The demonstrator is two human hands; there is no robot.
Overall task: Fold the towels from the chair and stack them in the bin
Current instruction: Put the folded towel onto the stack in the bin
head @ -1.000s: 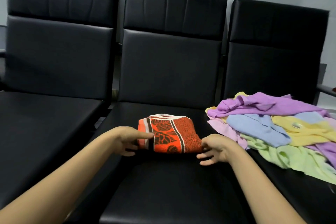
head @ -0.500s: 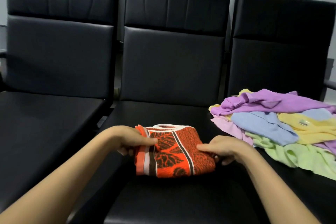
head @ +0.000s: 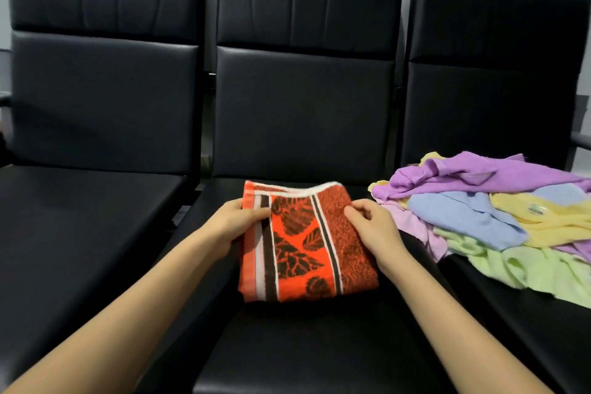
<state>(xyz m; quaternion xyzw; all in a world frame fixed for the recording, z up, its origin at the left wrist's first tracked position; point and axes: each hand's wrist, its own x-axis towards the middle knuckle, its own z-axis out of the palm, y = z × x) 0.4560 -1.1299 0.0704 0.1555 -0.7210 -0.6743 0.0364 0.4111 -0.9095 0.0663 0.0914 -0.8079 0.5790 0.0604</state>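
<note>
The orange patterned towel (head: 307, 243) is folded and held over the middle chair seat (head: 319, 345). The left hand (head: 235, 225) and right hand (head: 372, 227) each close a pinching grip on a side edge. The pastel towel pile (head: 479, 211) on the right seat lies unfolded, and no bin is in view.

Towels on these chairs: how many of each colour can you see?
Orange patterned towel: 1
Purple towel: at least 1
Blue towel: at least 1
Yellow towel: at least 1
Green towel: at least 1
Pink towel: at least 1
Total: at least 6; the heap overlaps, so more may be hidden.
</note>
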